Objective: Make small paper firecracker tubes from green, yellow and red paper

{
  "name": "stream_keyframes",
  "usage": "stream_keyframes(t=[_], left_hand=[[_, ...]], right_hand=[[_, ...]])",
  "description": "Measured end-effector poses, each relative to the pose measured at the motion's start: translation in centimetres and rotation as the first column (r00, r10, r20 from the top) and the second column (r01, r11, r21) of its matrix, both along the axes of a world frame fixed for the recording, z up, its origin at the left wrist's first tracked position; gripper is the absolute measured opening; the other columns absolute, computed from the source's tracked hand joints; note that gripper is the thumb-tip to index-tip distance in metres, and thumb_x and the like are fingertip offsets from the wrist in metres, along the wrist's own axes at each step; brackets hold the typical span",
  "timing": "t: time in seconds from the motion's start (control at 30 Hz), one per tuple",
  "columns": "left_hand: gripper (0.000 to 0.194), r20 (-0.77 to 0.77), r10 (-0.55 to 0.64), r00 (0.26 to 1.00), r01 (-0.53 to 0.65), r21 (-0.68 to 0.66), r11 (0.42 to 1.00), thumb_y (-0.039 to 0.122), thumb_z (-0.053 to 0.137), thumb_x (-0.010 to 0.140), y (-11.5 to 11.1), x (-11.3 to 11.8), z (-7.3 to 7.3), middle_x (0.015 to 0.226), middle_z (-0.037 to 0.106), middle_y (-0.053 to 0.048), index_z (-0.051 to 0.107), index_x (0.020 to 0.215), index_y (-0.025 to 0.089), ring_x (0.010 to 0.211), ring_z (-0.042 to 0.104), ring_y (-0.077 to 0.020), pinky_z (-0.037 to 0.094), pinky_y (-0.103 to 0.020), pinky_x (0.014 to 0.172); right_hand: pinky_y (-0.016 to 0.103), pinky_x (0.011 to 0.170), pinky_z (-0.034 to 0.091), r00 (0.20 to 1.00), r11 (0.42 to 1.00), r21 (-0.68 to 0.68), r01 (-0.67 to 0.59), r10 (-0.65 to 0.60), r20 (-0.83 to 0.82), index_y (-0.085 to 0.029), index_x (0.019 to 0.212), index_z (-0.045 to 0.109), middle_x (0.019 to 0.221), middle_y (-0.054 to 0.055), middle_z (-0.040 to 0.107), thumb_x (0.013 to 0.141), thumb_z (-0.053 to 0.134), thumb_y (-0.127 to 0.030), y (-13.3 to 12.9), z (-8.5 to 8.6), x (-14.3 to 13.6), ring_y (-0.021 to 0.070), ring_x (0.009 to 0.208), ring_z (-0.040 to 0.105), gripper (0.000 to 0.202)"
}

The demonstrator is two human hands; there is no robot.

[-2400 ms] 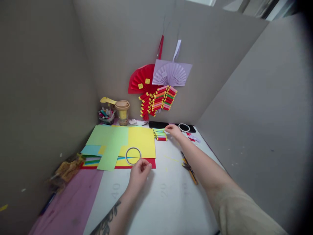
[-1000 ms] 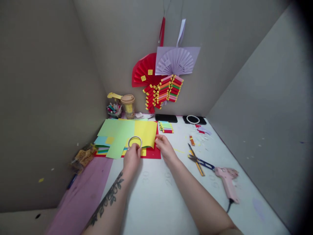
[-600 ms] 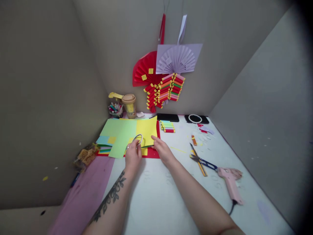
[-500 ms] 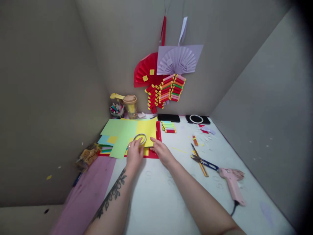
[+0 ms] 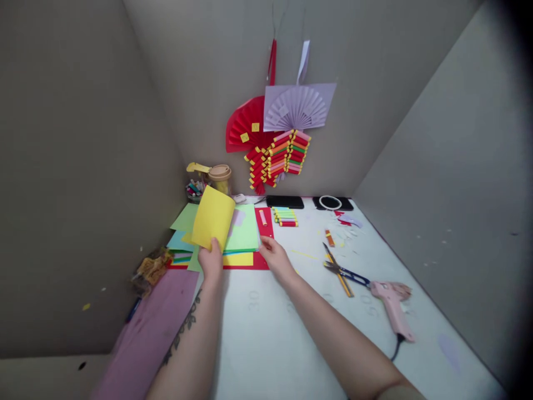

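My left hand is closed on a yellow paper sheet, gripping its lower edge with the thumb on top. The sheet is raised and curves over the pile. Green paper sheets lie under it, with blue and yellow edges below and a red sheet at the bottom. At the right edge of this pile, my right hand is open, its bent fingers apart and close to the green sheets. A small pink paper roll rests on the red sheet just beyond.
Small coloured rolls lie behind my right hand. Scissors cross a yellow cutter, near a pink glue gun. Two phones, a lidded cup and paper scraps line the back. Paper fans hang on the wall.
My left hand has lifted the yellow sheet and swung it left, uncovering green paper and the pink roll. The ring that lay on the yellow sheet is out of sight. My right hand stays near the pile's edge.
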State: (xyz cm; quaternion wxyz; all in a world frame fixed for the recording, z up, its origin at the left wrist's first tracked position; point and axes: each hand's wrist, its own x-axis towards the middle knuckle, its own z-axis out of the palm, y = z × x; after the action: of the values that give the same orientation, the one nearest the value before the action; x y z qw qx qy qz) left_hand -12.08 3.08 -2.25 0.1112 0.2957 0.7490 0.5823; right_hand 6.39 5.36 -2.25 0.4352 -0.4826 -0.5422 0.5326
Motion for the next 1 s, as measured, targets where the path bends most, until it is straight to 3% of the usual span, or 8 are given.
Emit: stream_keyframes(t=[0.07,0.2,0.47,0.63,0.73,0.87,1.0], left_hand=[[0.041,0.023,0.04,0.999,-0.04,0.029,0.999,0.036,0.047,0.084,0.2,-0.2,-0.3,0.111,0.065,-0.018,0.06,0.111,0.007,0.104,0.062,-0.0256,0.05,-0.034,0.087],[0.046,0.035,0.135,0.99,-0.137,0.088,0.987,0.04,0.041,0.088,0.4,-0.8,-0.6,0.117,0.063,-0.018,0.056,0.117,0.007,0.106,0.061,-0.0238,0.05,-0.032,0.087],[0.046,-0.009,0.292,0.956,-0.285,0.196,0.938,0.037,0.035,0.092,-0.3,-1.2,0.9,0.127,0.055,-0.02,0.048,0.125,0.007,0.116,0.055,-0.023,0.046,-0.03,0.095],[0.045,0.063,0.242,0.968,-0.25,0.204,0.946,0.037,0.034,0.092,-0.1,-0.9,0.7,0.125,0.055,-0.02,0.045,0.125,0.008,0.115,0.056,-0.022,0.047,-0.029,0.093],[0.045,0.12,0.208,0.971,-0.228,0.184,0.956,0.037,0.033,0.091,0.3,-0.8,0.0,0.125,0.056,-0.02,0.045,0.123,0.008,0.111,0.058,-0.021,0.048,-0.028,0.091],[0.044,0.19,0.212,0.959,-0.242,0.152,0.958,0.037,0.03,0.091,0.6,-0.9,-0.6,0.126,0.054,-0.021,0.044,0.122,0.008,0.109,0.059,-0.0206,0.049,-0.028,0.089],[0.045,0.24,0.214,0.947,-0.254,0.148,0.956,0.037,0.028,0.092,0.8,-1.0,-0.7,0.126,0.054,-0.021,0.043,0.123,0.009,0.111,0.058,-0.0201,0.048,-0.027,0.09]], right_hand=[[0.04,0.098,0.042,0.999,0.999,-0.038,-0.011,0.009,-0.031,-0.021,0.119,0.058,0.125,0.009,0.059,0.076,0.058,-0.037,0.7,-0.1,-0.3,0.0242,0.115,0.054,0.046],[0.04,0.101,0.038,0.996,0.999,-0.02,-0.036,0.037,0.081,-0.021,0.118,0.059,0.128,0.009,0.057,0.073,0.062,-0.035,1.8,0.3,-1.0,0.0252,0.117,0.053,0.047],[0.042,0.102,0.036,0.982,0.997,-0.036,-0.065,0.071,0.177,-0.02,0.119,0.059,0.128,0.011,0.055,0.071,0.063,-0.036,2.1,0.2,-1.9,0.0282,0.12,0.05,0.051],[0.04,0.108,0.028,0.97,0.995,0.02,-0.097,0.09,0.226,-0.019,0.111,0.064,0.132,0.012,0.051,0.066,0.068,-0.03,1.1,0.4,-2.3,0.0282,0.128,0.041,0.046],[0.039,0.104,0.033,0.978,0.994,0.01,-0.109,0.105,0.178,-0.022,0.111,0.063,0.131,0.009,0.051,0.067,0.067,-0.034,0.8,0.5,-2.3,0.026,0.122,0.046,0.045],[0.039,0.095,0.04,1.0,0.996,-0.085,-0.003,0.004,0.016,-0.02,0.109,0.061,0.117,0.009,0.06,0.068,0.065,-0.037,1.6,0.2,-2.0,0.0266,0.112,0.053,0.045],[0.039,0.082,0.047,0.998,0.997,-0.074,0.017,-0.021,-0.062,-0.017,0.113,0.058,0.106,0.011,0.064,0.074,0.056,-0.039,2.6,-0.1,-1.8,0.0261,0.096,0.06,0.045]])
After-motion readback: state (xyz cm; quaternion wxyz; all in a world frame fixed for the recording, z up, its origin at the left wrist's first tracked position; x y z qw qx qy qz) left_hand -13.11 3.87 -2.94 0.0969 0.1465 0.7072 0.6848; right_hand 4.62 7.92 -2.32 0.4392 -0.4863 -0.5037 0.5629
